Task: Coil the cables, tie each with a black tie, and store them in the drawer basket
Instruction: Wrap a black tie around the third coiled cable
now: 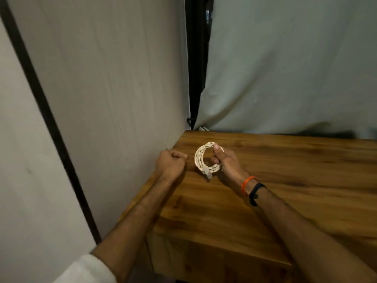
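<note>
Cable coil is being gripped by R hand; L hand fisted, contents unclear; black tie is being awaited next

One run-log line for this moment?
right hand: grips coiled white braided cable | left hand: fisted beside it | black tie: unseen | wooden table

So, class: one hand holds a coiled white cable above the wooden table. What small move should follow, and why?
Probably bring the left hand across to wrap a black tie round the coil. The right hand grips the white braided cable, already coiled, with its plug end hanging at the bottom, and no tie shows on it. The left hand is fisted beside it; whether it holds a tie cannot be told.
</note>
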